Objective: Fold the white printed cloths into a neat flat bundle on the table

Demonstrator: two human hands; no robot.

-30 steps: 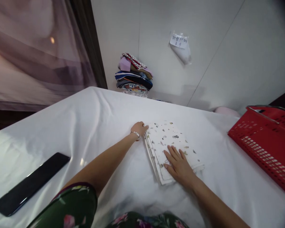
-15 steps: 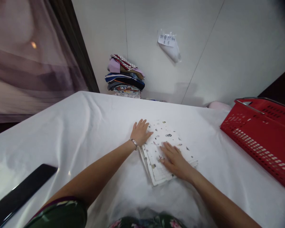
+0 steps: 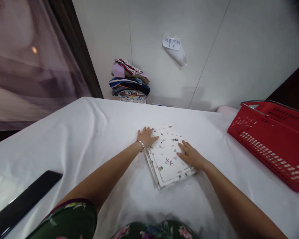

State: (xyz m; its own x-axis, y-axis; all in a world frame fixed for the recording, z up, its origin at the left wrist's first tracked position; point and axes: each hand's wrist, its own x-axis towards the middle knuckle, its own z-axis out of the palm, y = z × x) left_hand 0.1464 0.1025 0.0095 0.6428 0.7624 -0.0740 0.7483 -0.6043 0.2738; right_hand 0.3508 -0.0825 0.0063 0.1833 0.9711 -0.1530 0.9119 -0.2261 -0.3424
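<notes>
- has the folded cloth (image 3: 165, 151) straight ahead of the body, flat on the white table cover (image 3: 109, 122), between the two hands and touched by both.
- rests the left hand (image 3: 146, 137) palm down over the far left part of the cloth, with fingers fanned, thumb lying across the print, and a bracelet (image 3: 141, 145) at the wrist.
- rests the right hand (image 3: 190, 155) palm down on the right edge, about midway along, with fingers pointing inward and away from the body.
- has the hands apart from each other, with a strip of printed cloth between, and clamps nothing visible in either; cannot see under the palms.
- reads the long axis, judged from this slanted view, as running away from the body, with the far end leaning left.
- places the right hand nearer to the body and the near edge, the left hand nearer to the far left corner.
- shows the near edge uncovered by either hand, with stacked layers along the left side.
- has a black slab (image 3: 27, 202) well to the left and a red basket (image 3: 276, 129) well to the right.
</notes>
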